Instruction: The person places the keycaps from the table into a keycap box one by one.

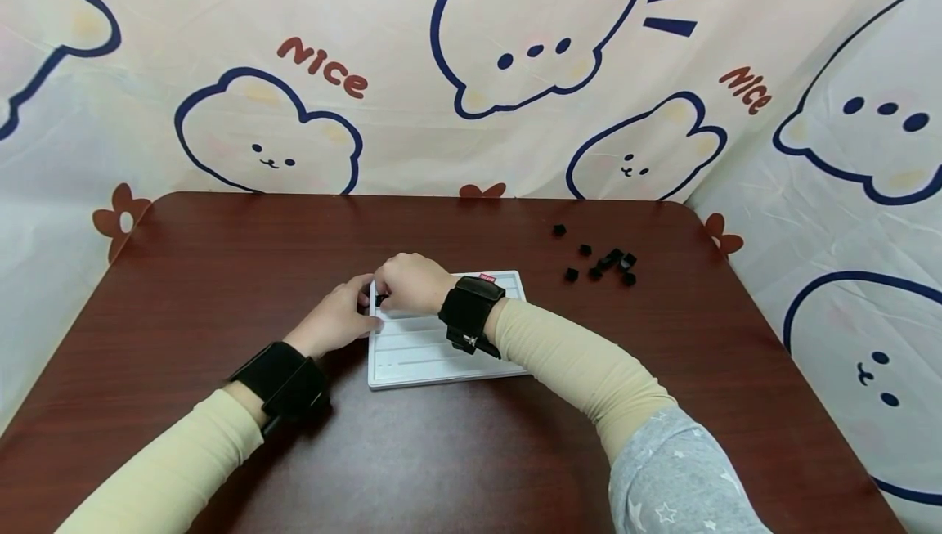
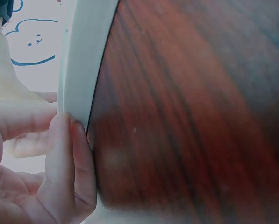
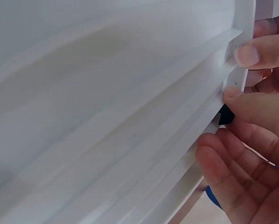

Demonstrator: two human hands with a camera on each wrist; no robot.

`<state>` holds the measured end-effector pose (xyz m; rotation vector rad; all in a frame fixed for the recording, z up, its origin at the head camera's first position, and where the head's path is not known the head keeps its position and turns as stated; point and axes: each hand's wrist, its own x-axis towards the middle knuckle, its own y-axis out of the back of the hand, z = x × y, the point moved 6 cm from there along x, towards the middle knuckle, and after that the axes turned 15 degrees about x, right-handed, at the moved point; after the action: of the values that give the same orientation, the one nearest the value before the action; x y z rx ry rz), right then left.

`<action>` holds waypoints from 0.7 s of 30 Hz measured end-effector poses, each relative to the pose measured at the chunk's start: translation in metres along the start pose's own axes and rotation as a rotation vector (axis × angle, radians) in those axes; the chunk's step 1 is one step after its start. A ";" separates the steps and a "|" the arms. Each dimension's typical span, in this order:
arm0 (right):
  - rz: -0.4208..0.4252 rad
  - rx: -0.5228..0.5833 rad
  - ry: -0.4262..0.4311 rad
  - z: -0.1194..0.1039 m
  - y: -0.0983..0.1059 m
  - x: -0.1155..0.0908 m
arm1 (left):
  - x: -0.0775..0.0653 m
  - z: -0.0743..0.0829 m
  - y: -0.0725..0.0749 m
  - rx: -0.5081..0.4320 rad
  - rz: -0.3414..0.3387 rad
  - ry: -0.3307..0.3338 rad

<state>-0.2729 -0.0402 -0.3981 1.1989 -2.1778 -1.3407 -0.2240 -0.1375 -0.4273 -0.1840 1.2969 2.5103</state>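
Observation:
A white ridged tray (image 1: 434, 354) lies on the table, crossed by several parallel ledges and bearing a small red label (image 1: 487, 277) at its far edge. My left hand (image 1: 334, 317) grips the tray's left edge, the thumb on its top face. Over the far left corner, my right hand (image 1: 414, 282) pinches a small black cube (image 3: 226, 115) against a ledge. Fingers cover most of that cube. In the left wrist view, the left hand's fingertips (image 2: 60, 122) touch the tray's side wall (image 2: 85, 56).
Several loose black cubes (image 1: 611, 260) are scattered at the table's far right. The brown wooden table (image 1: 221, 272) ends at a patterned cloth backdrop (image 1: 397, 141), which also hangs along the sides. Black wrist cameras (image 1: 283, 387) sit on both wrists.

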 end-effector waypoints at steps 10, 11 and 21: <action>-0.002 -0.001 -0.016 0.002 0.000 0.000 | 0.001 0.000 -0.001 -0.031 -0.013 0.016; -0.002 0.000 -0.017 0.001 0.000 -0.001 | 0.001 0.000 -0.001 -0.033 -0.014 0.017; -0.007 0.003 -0.038 0.000 0.000 -0.002 | 0.002 -0.001 -0.002 -0.062 -0.029 0.004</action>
<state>-0.2718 -0.0390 -0.3975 1.1928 -2.2039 -1.3747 -0.2248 -0.1365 -0.4299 -0.2203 1.2098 2.5283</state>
